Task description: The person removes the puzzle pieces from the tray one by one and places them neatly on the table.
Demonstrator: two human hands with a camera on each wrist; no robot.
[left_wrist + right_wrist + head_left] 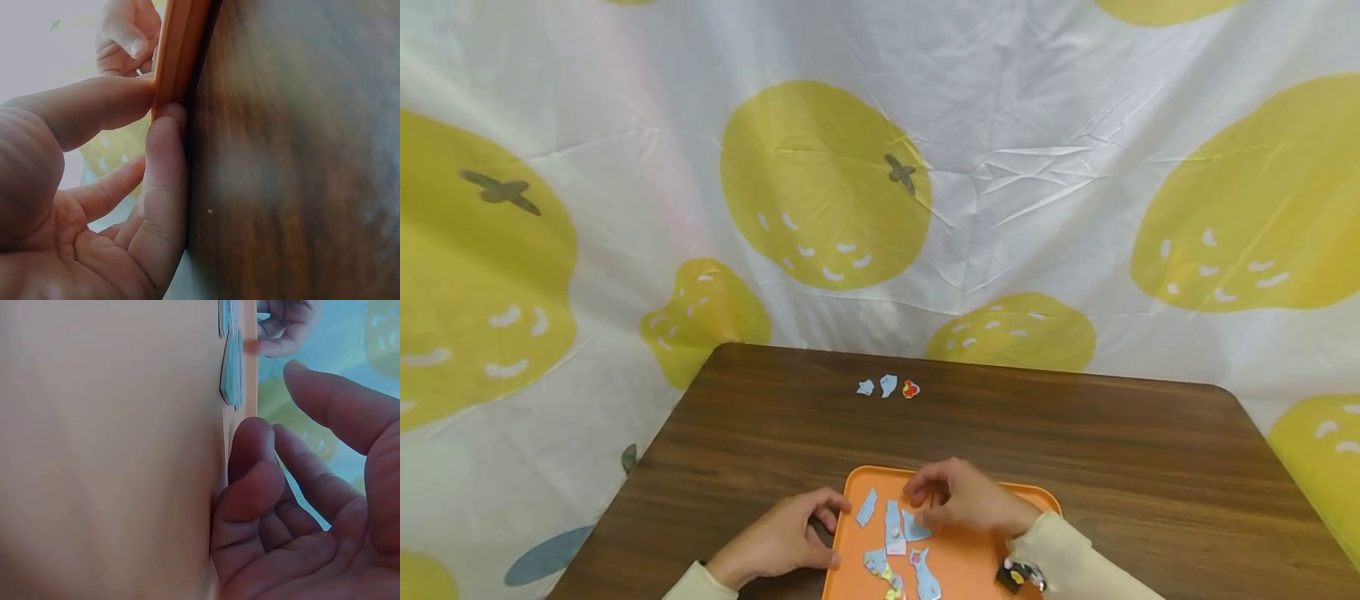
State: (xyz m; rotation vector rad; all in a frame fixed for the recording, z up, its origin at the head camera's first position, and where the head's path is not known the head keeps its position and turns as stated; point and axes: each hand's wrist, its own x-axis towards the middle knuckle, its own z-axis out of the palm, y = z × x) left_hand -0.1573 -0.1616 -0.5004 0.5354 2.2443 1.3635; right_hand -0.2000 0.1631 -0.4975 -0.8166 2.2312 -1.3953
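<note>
The left hand (782,537) pinched the left rim of the orange round-cornered tray (964,560) between thumb and fingers. The right hand (973,498) was low over the tray, fingers loosely bent, thumb apart from them, with no visible hold on anything. Just beside its fingers lay a flat pale-blue, roughly triangular piece (916,527). On the dark brown wood-grain bench (1075,433) beyond the tray lay a small red cutout (911,389).
</note>
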